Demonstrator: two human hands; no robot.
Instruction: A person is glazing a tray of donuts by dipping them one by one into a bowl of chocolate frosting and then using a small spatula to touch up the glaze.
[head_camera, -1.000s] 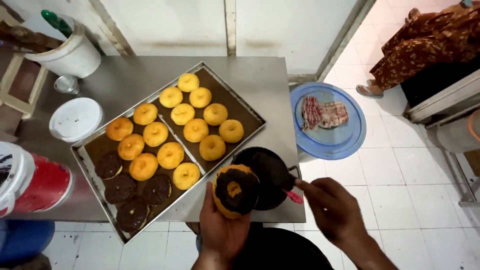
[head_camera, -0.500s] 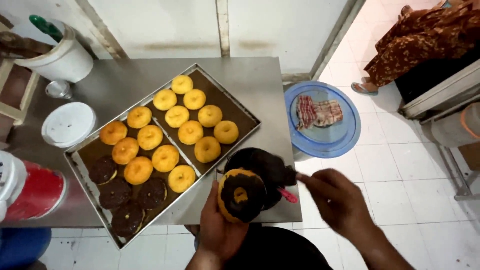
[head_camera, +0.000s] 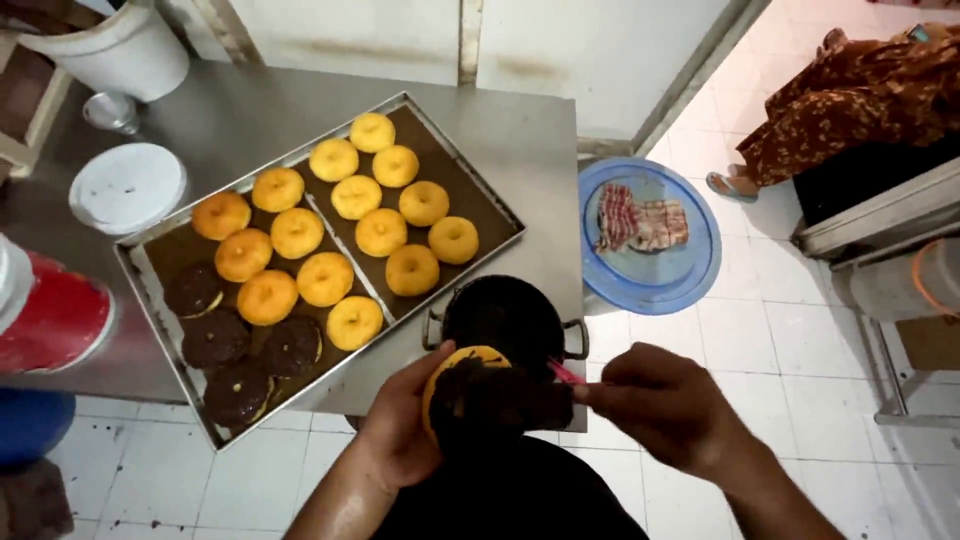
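My left hand (head_camera: 400, 425) grips a doughnut (head_camera: 480, 390), orange at the rim and coated dark with chocolate, just in front of a small black pot (head_camera: 505, 315) of chocolate. My right hand (head_camera: 665, 405) pinches a thin pink-handled tool (head_camera: 565, 373) whose tip touches the doughnut's coating. On the steel table (head_camera: 250, 110) lies a metal tray (head_camera: 140, 265) with several plain golden doughnuts (head_camera: 355, 197) and several chocolate-covered ones (head_camera: 215, 340) at its near left end.
A white lid (head_camera: 128, 187), a white bucket (head_camera: 115, 45) and a red-and-white container (head_camera: 45, 315) stand at the left. A blue round lid (head_camera: 650, 270) with a cloth on it sits right of the table. Another person in patterned clothing (head_camera: 850, 95) is at the far right, beside a steel counter (head_camera: 880, 215).
The doughnut has been brought closer to my body and turned. My right hand has moved in with the tool against it. The view has shifted slightly.
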